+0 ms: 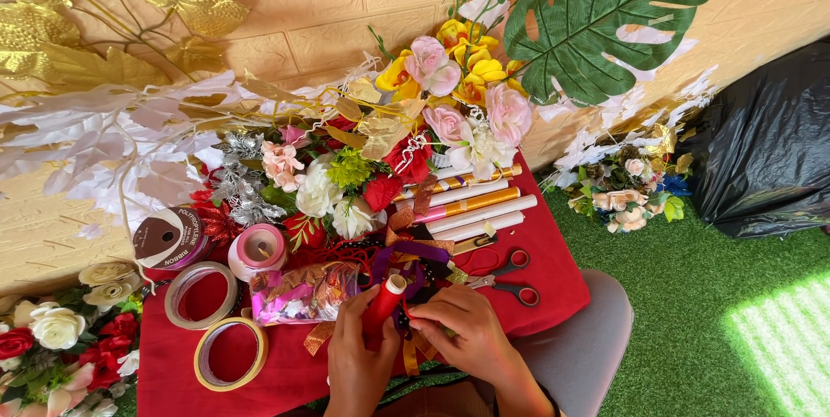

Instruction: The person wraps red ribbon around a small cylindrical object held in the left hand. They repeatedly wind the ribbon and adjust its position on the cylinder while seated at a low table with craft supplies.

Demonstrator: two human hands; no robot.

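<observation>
The red spool of thread (382, 303) stands at the near edge of the worktop (553, 283), at about six o'clock, its long axis tilted with the pale top end pointing toward one o'clock. The left hand (356, 356) has its grip closed around the spool's lower half, hiding its base. The right hand (458, 326) pinches something small just beside the spool; its fingers are curled shut, but what they hold is too small to make out. Both wrists are cut off by the bottom edge. At nine o'clock lies a round ribbon reel (173, 238) with a brown and white label; below it lie two tape rolls (216, 326). Red-handled scissors (506, 279) lie at three o'clock.
</observation>
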